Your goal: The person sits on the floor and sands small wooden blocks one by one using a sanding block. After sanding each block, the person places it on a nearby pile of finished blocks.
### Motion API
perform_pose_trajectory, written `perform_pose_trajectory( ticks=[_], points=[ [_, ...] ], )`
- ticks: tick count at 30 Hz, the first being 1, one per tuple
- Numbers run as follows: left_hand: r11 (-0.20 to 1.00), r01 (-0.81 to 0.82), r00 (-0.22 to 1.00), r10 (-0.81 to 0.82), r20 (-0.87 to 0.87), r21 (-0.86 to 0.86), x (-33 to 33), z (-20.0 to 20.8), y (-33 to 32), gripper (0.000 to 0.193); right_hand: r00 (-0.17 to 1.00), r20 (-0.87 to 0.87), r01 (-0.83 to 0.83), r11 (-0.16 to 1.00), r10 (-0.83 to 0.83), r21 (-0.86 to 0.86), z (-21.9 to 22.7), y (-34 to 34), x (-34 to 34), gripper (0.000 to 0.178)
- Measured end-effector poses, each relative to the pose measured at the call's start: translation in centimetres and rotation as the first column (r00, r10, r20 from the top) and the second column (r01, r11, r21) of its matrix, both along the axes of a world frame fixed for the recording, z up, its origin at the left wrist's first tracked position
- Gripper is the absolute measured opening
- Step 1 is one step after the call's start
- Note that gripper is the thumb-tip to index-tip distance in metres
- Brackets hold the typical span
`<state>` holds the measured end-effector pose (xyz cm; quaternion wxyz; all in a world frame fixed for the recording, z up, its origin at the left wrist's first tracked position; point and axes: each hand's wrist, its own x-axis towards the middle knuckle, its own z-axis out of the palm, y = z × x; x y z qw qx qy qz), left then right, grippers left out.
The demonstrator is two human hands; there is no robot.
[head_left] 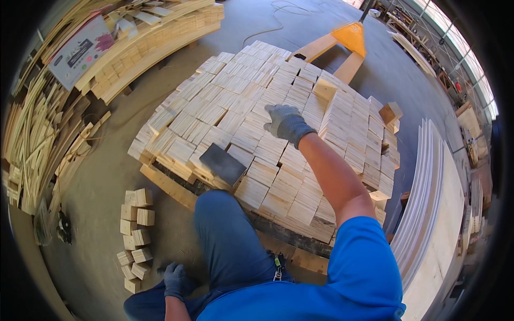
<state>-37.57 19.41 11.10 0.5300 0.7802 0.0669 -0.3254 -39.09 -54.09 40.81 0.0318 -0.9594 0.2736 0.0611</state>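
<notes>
A broad stack of pale wooden blocks (pixel 251 120) lies in tight rows before me. Over its middle my right hand (pixel 288 124), in a grey glove, reaches out with its fingers apart and nothing visible in them; whether it touches the wood I cannot tell. A flat, dark grey rectangular piece (pixel 223 163) rests on the near left part of the stack, beside my knee. Low at the left, my gloved left hand (pixel 178 281) is by my bent leg, its fingers loosely apart and holding nothing I can see.
Several loose wooden blocks (pixel 141 216) stand on the floor at the left. A yellow pallet jack (pixel 349 40) reaches under the stack's far side. Stacked boards (pixel 160 43) and a pile of thin strips (pixel 32 139) are at the left; large sheets (pixel 433 214) lean at the right.
</notes>
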Motion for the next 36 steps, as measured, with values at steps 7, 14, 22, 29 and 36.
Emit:
perform_pose_trajectory(
  ticks=[7,14,22,29,36],
  points=[
    [0.792,0.42,0.532,-0.611,0.586,0.444,-1.3,10.6,-2.1,0.036,0.834,0.427,-0.41,0.91,0.349,0.058,-4.2,9.5,1.3,0.058],
    [0.97,-0.242,0.961,0.243,0.135,-0.02,-1.3,14.2,-1.3,0.05,0.868,0.236,-0.481,0.857,0.437,0.182,-3.7,17.2,4.9,0.07],
    [0.978,-0.206,0.964,0.205,0.171,-0.007,-2.0,13.3,-0.7,0.074,0.852,0.267,-0.52,0.791,0.451,0.323,-1.3,31.0,11.0,0.075],
    [0.963,-0.251,0.955,0.23,0.189,0.096,0.4,13.7,-1.1,0.085,0.771,0.275,-0.637,0.684,0.575,0.355,-6.7,39.8,13.7,0.07],
    [0.923,-0.305,0.944,0.261,0.202,0.235,1.3,10.4,0.2,0.094,0.795,0.09,-0.563,0.675,0.6,0.477,-10.8,43.5,14.5,0.072]
  ],
)
